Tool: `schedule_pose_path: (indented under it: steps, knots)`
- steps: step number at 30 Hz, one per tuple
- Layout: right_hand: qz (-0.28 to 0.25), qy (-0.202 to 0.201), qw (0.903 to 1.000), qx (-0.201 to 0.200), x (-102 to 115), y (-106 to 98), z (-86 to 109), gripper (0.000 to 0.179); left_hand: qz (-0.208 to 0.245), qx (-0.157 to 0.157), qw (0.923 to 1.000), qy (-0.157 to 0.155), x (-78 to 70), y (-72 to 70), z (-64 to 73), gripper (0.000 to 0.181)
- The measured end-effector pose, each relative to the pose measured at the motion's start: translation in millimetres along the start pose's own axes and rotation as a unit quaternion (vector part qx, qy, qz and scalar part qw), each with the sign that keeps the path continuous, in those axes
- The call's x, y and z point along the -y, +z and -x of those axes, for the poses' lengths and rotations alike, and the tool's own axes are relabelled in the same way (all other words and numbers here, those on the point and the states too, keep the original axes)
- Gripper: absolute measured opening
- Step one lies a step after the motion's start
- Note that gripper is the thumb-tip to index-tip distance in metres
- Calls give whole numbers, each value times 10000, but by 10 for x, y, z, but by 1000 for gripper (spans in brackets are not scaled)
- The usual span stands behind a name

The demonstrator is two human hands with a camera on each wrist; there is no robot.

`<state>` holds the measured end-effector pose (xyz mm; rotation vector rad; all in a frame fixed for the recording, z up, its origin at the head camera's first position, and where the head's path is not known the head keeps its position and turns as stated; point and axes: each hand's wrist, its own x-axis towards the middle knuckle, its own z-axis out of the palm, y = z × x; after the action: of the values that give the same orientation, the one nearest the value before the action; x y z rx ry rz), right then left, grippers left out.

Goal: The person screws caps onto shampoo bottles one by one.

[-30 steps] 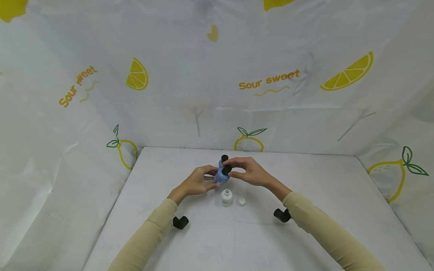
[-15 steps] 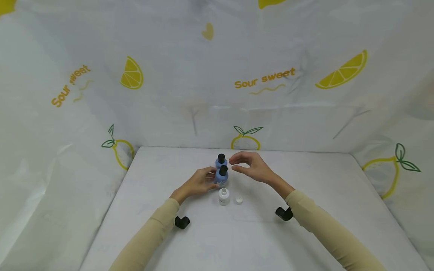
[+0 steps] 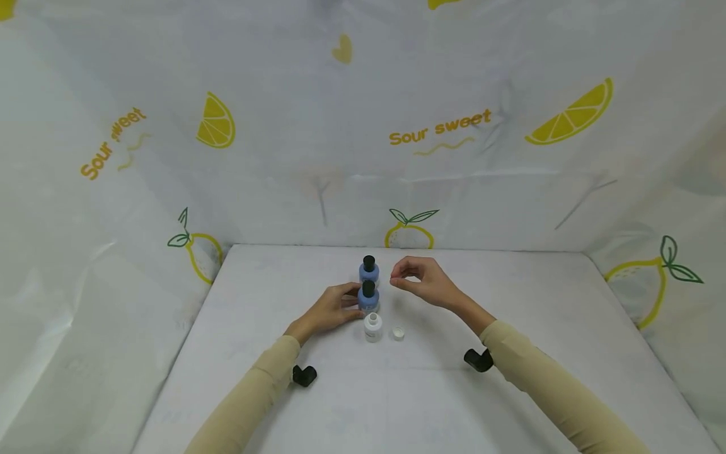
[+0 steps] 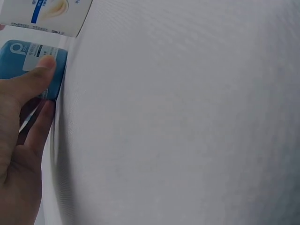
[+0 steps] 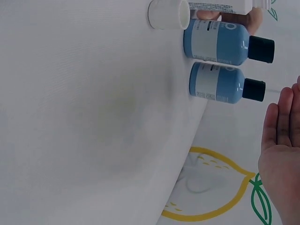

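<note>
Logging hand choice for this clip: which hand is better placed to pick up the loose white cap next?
Likely the right hand: it looks empty and the white cap lies toward its side, while the left hand grips the nearer blue bottle.

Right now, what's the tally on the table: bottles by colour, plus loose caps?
Blue bottles: 2
White bottle: 1
Loose white cap: 1
Total: 4
</note>
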<state>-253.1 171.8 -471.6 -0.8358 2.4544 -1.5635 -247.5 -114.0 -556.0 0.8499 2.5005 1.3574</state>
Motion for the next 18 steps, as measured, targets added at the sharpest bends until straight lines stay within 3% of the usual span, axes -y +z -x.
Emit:
schedule_pose_path:
  steps: [6,15,18]
  knots:
    - [72,-8,10000,-50,5,-13,11,8,107,-58,9999,2,-15,13,60,63]
    - [190,56,9998,12,-80,5,55,7,143,-422,9990,-54,3,-26,311,57]
    - [188,56,9998,81,-112,20,72,6,195,-388,9990,-78,-21,-18,398,52]
